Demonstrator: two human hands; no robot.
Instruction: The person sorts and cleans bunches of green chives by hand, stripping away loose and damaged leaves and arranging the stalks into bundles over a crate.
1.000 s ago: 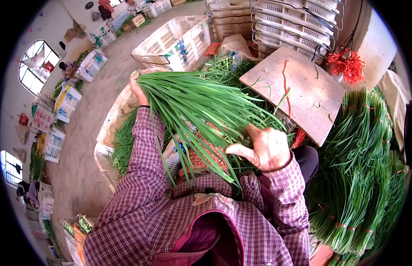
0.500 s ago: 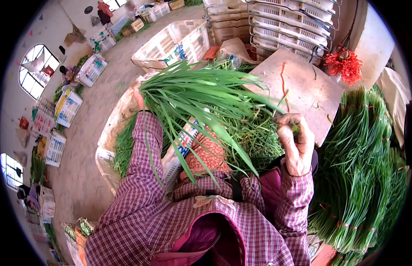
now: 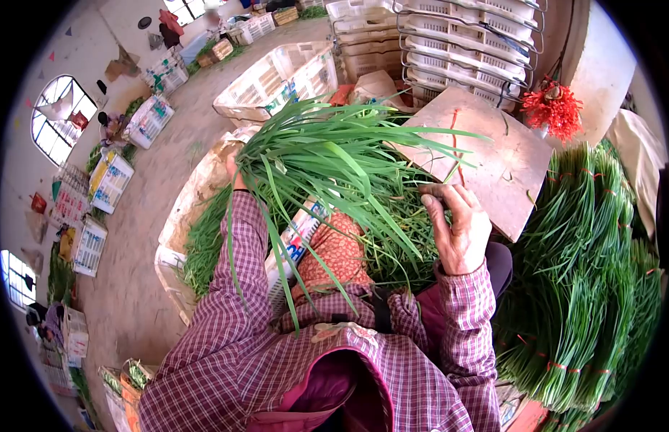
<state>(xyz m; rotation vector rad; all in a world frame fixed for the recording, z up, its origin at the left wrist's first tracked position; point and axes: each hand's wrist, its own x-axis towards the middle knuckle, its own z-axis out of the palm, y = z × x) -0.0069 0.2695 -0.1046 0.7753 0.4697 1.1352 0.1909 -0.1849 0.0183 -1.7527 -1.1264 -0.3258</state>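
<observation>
Floor [image 3: 136,237]: open aisle left of the pale crate, reaching the far crates [image 3: 150,124].
Pale crate [image 3: 187,194]: left rim bare; near side partly hidden by the sleeve [image 3: 244,252].
Left hand [image 3: 232,165]: closed around the gathered end of the green bunch, which hides most of its fingers.
Green bunch [image 3: 313,155]: held over loose leaves [image 3: 205,241], fanning right, some tips crossing the board's left edge.
Right hand [image 3: 458,227]: apart from the left, near drooping leaves, fingers curled; whether it pinches anything, I cannot tell.
Board [image 3: 493,147]: right edge just beside the tied bundles.
Tied bundles [image 3: 576,273]: far side lost in the dark border.
</observation>
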